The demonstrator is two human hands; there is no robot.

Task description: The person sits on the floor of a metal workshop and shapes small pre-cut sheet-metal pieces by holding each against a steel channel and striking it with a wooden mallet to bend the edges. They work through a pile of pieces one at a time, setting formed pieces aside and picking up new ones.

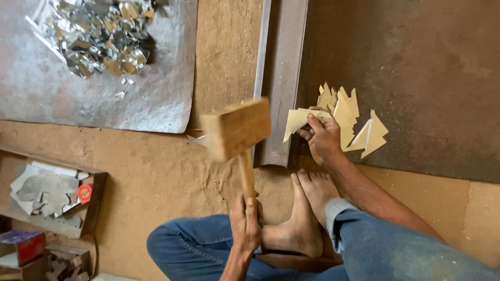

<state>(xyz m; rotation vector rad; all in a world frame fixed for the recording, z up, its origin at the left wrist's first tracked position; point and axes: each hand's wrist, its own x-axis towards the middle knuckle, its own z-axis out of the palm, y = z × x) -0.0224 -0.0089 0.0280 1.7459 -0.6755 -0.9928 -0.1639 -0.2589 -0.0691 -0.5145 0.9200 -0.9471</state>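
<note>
My left hand [245, 222] grips the handle of a wooden mallet [237, 128], whose block head is raised and blurred over the near end of a long grey steel bar [282, 78]. My right hand [323, 138] pinches a pale yellow cut sheet piece [297, 119] against the bar's right edge. Just right of that hand, a pile of similar pointed sheet pieces [359, 122] lies on a dark metal plate [416, 67]. My bare feet [304, 213] and blue-jeaned legs sit below the bar.
A grey metal sheet [104, 99] at upper left carries a heap of shiny offcuts [99, 34]. A wooden tray [96, 200] at left holds grey cut-outs and a small red object. A red box [23, 244] sits at lower left. The floor is sandy.
</note>
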